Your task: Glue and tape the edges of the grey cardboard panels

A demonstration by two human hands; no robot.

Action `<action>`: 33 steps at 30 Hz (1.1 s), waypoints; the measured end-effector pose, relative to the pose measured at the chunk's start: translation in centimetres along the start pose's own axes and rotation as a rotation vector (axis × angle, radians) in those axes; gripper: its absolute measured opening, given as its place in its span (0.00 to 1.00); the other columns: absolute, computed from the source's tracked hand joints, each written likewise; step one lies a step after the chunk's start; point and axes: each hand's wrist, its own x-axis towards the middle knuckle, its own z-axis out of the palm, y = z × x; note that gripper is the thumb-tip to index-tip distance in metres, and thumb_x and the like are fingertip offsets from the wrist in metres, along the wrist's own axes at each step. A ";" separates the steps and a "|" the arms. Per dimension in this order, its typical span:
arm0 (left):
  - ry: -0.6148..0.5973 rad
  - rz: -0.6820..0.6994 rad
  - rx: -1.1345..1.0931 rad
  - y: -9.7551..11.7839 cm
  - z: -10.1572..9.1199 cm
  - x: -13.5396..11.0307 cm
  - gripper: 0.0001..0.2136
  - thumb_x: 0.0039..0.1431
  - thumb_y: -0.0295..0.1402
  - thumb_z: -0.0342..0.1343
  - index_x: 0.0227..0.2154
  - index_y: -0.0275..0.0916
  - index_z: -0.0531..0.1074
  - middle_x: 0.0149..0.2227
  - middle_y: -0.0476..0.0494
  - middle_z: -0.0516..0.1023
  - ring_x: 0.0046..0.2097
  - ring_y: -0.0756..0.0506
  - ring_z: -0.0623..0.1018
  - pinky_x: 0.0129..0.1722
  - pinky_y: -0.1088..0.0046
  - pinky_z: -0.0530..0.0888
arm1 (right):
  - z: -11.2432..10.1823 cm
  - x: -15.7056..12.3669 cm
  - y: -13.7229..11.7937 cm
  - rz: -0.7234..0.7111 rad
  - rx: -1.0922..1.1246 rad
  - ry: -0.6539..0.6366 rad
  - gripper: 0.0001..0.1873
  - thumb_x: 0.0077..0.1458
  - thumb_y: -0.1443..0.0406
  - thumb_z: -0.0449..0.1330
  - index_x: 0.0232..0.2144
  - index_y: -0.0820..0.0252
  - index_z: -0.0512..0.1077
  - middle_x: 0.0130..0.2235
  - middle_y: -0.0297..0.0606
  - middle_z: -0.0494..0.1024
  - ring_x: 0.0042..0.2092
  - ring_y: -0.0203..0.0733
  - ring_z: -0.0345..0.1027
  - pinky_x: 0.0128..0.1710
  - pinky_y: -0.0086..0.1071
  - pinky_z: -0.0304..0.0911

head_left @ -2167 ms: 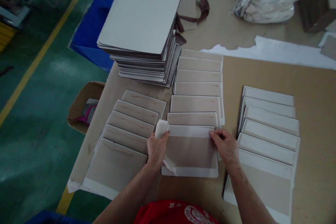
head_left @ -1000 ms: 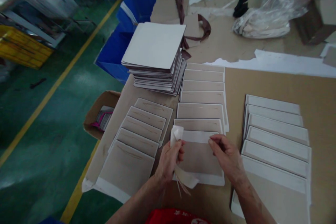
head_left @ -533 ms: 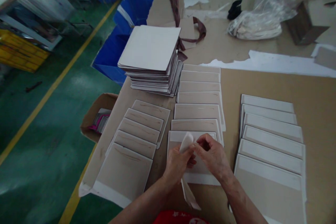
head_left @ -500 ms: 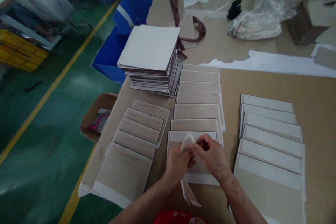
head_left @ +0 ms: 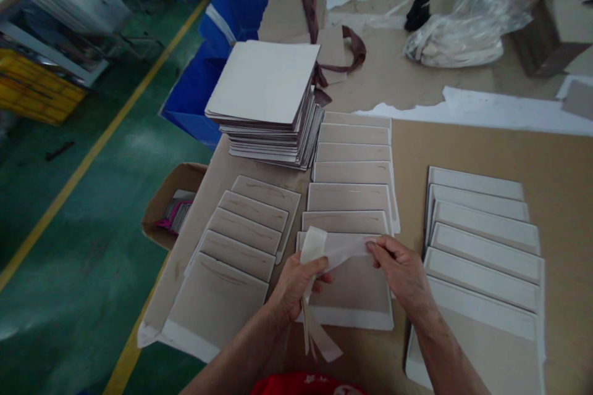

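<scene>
My left hand [head_left: 296,287] is closed round a bundle of pale paper strips [head_left: 314,244], their loose ends hanging below the fist. Between finger and thumb, my right hand [head_left: 401,268] pinches the end of one whitish strip [head_left: 349,250], which stretches from the bundle to the right. Beneath both hands lies the front board [head_left: 352,302] of the middle row of overlapping boards [head_left: 347,195]. The strip hangs over this board's upper edge; whether it touches cannot be told.
Overlapping boards lie in a left row [head_left: 222,290] and a right row [head_left: 482,321]. Behind stands a tall stack of boards [head_left: 269,83], beside blue bins [head_left: 189,99]. A cardboard box [head_left: 155,210] sits below the table's left edge. Farther back are brown ribbon [head_left: 352,52] and a plastic bag [head_left: 458,43].
My hands have moved apart, the right one to the right, drawing one strip out from the bundle. My left hand has shifted slightly left with the bundle.
</scene>
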 end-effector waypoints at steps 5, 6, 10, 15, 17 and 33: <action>-0.030 -0.022 -0.043 -0.2 -0.4 0.3 0.22 0.39 0.40 0.71 0.37 0.32 0.76 0.33 0.41 0.80 0.26 0.49 0.78 0.20 0.79 0.69 | 0.0 0.2 0.6 0.091 0.054 0.041 0.17 0.47 0.51 0.64 0.24 0.59 0.74 0.18 0.29 0.66 0.23 0.36 0.60 0.25 0.29 0.54; -0.016 -0.017 -0.049 -0.3 -0.5 0.4 0.22 0.39 0.39 0.71 0.36 0.31 0.76 0.32 0.41 0.80 0.26 0.49 0.77 0.20 0.79 0.69 | 0.0 0.3 0.7 0.098 0.064 0.059 0.18 0.46 0.50 0.64 0.23 0.59 0.72 0.18 0.29 0.66 0.23 0.36 0.59 0.24 0.29 0.54; 0.099 0.035 -0.101 -0.6 -1.1 0.9 0.21 0.39 0.40 0.71 0.34 0.33 0.74 0.27 0.45 0.78 0.23 0.52 0.75 0.19 0.81 0.67 | -1.2 0.7 1.5 0.130 0.079 0.124 0.21 0.44 0.48 0.66 0.20 0.58 0.69 0.17 0.27 0.64 0.21 0.34 0.54 0.23 0.28 0.50; 0.194 0.104 -0.079 0.3 -1.4 1.9 0.19 0.39 0.42 0.69 0.31 0.34 0.73 0.22 0.49 0.75 0.22 0.52 0.71 0.18 0.80 0.65 | -3.1 2.2 3.0 0.158 0.018 0.072 0.21 0.47 0.47 0.64 0.29 0.60 0.76 0.23 0.30 0.70 0.26 0.37 0.60 0.27 0.29 0.54; 0.227 0.130 -0.042 0.8 -1.2 2.5 0.18 0.40 0.41 0.68 0.29 0.34 0.73 0.18 0.51 0.72 0.19 0.54 0.68 0.18 0.81 0.62 | -3.3 3.0 3.5 0.154 -0.038 0.100 0.20 0.46 0.48 0.64 0.29 0.59 0.76 0.23 0.30 0.70 0.27 0.38 0.62 0.28 0.30 0.55; 0.494 0.255 0.154 3.1 0.0 5.6 0.10 0.44 0.38 0.63 0.24 0.36 0.73 0.16 0.54 0.67 0.18 0.54 0.64 0.18 0.79 0.59 | -1.8 5.9 2.8 0.112 -0.272 0.311 0.21 0.44 0.46 0.62 0.26 0.57 0.75 0.24 0.32 0.73 0.28 0.43 0.66 0.31 0.33 0.56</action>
